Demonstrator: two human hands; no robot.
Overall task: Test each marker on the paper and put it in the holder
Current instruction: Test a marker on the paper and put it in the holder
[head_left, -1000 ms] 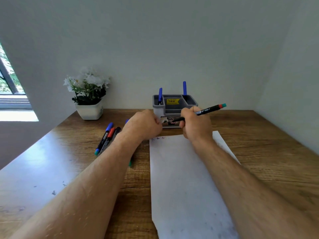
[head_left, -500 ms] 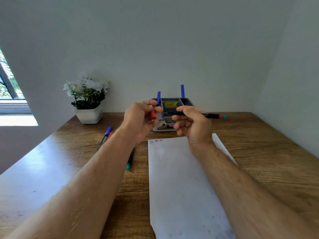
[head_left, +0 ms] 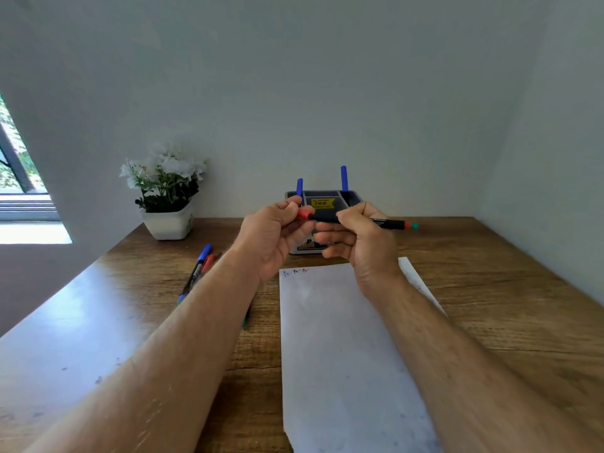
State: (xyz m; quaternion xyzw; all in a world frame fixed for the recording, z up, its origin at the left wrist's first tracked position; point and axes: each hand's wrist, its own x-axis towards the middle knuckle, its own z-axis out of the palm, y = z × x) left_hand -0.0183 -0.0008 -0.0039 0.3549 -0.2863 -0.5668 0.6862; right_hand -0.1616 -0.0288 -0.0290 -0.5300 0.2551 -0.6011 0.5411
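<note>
My right hand (head_left: 359, 238) grips a black marker (head_left: 385, 222) with a red band and a teal end, held level above the desk. My left hand (head_left: 274, 235) pinches the marker's red cap (head_left: 304, 214), which sits at the marker's tip. Behind both hands stands the grey holder (head_left: 354, 197) with a yellow label; two blue markers (head_left: 343, 178) stand upright in it. The white paper (head_left: 343, 348) lies under my right forearm and carries three small scribbles (head_left: 295, 272) at its top left. Several loose markers (head_left: 201, 266) lie on the desk to the left.
A white pot of white flowers (head_left: 168, 197) stands at the back left of the wooden desk (head_left: 490, 289). A white wall closes the back and right side. A window is at the far left.
Both hands rose from the top of the paper to in front of the holder. The red cap came into view in my left hand and now meets the marker's tip.
</note>
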